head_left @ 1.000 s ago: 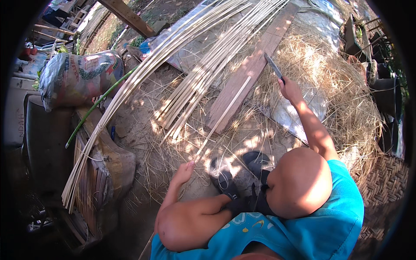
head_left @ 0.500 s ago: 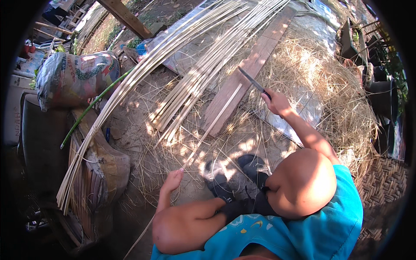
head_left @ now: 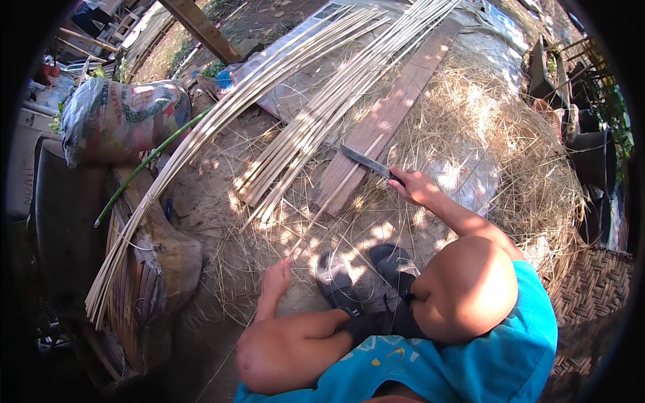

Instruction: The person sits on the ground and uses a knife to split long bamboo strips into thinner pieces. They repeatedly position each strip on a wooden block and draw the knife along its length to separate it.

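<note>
Now, one thin pale strip [head_left: 329, 203] lies along the brown plank [head_left: 393, 111], its near end pinched by the left hand [head_left: 277, 276]. The right hand [head_left: 415, 187] grasps a knife [head_left: 366, 162], its blade crossing the strip. Other strips [head_left: 309, 131] lie beside the plank.

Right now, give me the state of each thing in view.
Left hand, closed on strip
Right hand, gripping knife
Knife, unsheathed, blade crossing over strip
Strip, held, lying over the plank
Plank, flat
Bundle, tied near its lower end
Sack, bulging
Straw, loose, scattered
Shoes, worn
</note>
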`<state>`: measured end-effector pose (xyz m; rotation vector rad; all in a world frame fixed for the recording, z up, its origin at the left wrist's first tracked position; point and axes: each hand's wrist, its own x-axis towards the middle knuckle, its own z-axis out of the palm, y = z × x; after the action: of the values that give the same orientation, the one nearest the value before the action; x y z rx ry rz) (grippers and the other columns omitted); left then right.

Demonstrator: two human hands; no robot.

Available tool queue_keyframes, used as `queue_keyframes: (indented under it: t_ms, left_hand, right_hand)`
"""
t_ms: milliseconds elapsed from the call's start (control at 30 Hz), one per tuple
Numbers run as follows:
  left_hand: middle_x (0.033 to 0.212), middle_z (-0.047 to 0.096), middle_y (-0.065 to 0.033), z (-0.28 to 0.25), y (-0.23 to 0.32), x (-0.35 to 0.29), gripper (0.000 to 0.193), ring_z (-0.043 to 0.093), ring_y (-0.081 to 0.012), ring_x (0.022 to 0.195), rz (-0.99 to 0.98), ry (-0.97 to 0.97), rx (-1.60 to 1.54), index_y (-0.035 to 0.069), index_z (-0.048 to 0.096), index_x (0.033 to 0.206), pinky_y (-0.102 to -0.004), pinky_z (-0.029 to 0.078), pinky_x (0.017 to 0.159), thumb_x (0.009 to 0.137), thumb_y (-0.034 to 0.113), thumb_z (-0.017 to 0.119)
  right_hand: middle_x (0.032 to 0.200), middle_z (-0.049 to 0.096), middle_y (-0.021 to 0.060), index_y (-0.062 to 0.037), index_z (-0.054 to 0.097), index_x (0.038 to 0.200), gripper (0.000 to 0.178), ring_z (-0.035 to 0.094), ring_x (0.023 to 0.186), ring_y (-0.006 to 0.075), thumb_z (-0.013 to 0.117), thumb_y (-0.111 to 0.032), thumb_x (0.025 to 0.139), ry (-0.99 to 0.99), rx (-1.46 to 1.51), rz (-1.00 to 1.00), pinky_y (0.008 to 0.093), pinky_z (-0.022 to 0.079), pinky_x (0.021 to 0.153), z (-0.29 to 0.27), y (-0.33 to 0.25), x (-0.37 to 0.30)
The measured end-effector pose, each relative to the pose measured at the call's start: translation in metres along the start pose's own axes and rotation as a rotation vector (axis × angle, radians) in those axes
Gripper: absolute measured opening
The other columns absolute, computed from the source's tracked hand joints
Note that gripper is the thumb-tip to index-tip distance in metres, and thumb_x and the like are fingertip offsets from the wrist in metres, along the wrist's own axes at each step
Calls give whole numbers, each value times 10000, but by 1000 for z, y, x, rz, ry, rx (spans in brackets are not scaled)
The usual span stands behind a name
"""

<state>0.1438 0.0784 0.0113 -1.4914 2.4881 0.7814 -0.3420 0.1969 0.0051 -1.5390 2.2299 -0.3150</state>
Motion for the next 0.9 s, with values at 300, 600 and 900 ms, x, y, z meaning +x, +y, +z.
queue_keyframes:
  t_ms: [300,600,900]
  left_hand:
    - [803,668,-260,-8,-9,27,367,665,-471,821,-110,-285,-154,33,672,957,-515,509,706,1023,341,484]
    - [875,692,-270,27,48,69,246,685,-465,755,228,-81,59,27,567,1056,-537,568,697,1017,264,510]
    - [1017,697,-276,15,61,70,383,657,-479,1009,258,-162,-112,-26,626,1200,-529,514,905,1040,270,443]
  right_hand:
    - [831,701,255,-91,551,1360,483,693,833,463,496,-455,1046,234,139,202,544,540,762,-14,48,4]
    - [999,662,220,-195,508,1414,515,697,898,443,490,-539,1031,-191,127,-195,532,574,800,39,-65,-37]
    - [828,698,218,-116,582,1286,399,706,766,416,529,-427,1042,91,232,-36,512,568,695,0,-42,-22]
